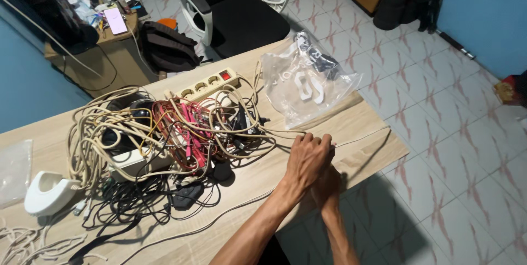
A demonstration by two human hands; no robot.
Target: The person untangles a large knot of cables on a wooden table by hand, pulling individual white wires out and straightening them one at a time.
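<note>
White curved plastic piece [46,192] lay at far left of the tabletop [362,127], left of the cable pile [164,138]. The pile was a tangle of beige, red, pink and black cords, with a beige power strip [206,85] at its back edge. Right of the pile, the left hand [307,159] lay over the right hand [328,183], both near the tabletop's front right edge. Left fingers were curled narrow around a thin beige cable [359,137] that ran from the pile across to the right edge. Right hand mostly hidden underneath, so its fingers: cannot tell. Behind the hands, right of the power strip, a clear plastic bag [307,78] held white and black parts.
</note>
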